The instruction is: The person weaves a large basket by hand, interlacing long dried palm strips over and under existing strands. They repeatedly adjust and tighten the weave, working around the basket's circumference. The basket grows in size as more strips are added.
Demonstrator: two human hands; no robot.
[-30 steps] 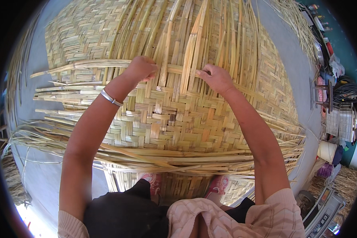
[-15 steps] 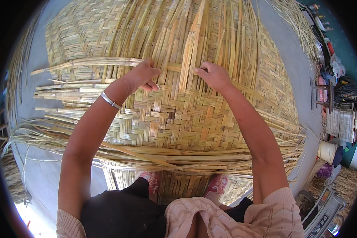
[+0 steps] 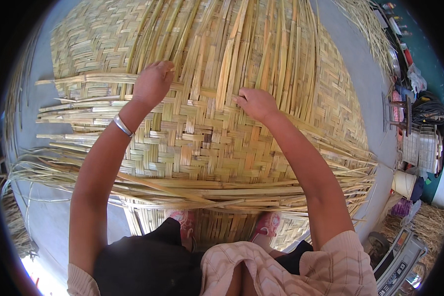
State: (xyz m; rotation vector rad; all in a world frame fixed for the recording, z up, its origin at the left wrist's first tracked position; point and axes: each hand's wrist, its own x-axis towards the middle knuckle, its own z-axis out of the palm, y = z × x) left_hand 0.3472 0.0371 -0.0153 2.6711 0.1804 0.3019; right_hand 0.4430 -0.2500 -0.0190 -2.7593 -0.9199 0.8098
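A large mat woven from split reed strips (image 3: pixel 197 143) spreads out before me, with a herringbone pattern. Long loose strips (image 3: pixel 283 59) run away from me over its far half. One crosswise strip (image 3: pixel 96 78) comes in from the left edge, passes by my left hand and goes in among the lengthwise strips. My left hand (image 3: pixel 154 85), with a silver bangle on the wrist, is closed over the strips left of the middle; what its fingers grip is hidden. My right hand (image 3: pixel 258 104) pinches at the strips right of the middle, thumb and forefinger together.
A bundle of loose strip ends (image 3: pixel 49 170) fans out at the left, and a band of strips (image 3: pixel 222 192) crosses in front of my feet. Along the right stand a wooden stool (image 3: pixel 403 116), a coil of black cable (image 3: pixel 429 109), a white bucket (image 3: pixel 403 183) and straw (image 3: pixel 431 222).
My left hand has moved left and away from me along the crosswise strip. My right hand has shifted slightly left and nearer. The crosswise strip now lies in among the lengthwise ones.
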